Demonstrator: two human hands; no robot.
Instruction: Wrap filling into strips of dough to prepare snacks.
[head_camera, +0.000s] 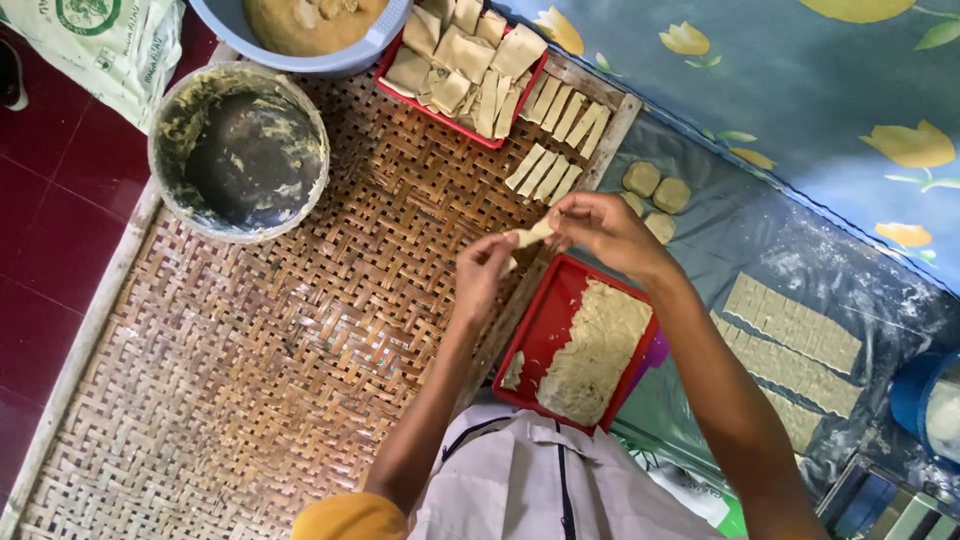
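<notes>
My left hand (482, 272) and my right hand (598, 226) both pinch one small pale dough piece (532, 233) between their fingertips, above the edge of a large woven bamboo tray (280, 350). Just below the hands sits a red square tray (545, 325) holding a sheet of cut dough (598, 350). Folded dough pieces lie in two rows (555, 135) on the far right of the woven tray.
A second red tray (465, 65) heaped with folded pieces stands at the back, beside a blue basin of dough (310, 25). A smeared round bowl (240, 150) sits at the left. Dough lumps (655, 190) and scored dough sheets (790, 345) lie on plastic at the right.
</notes>
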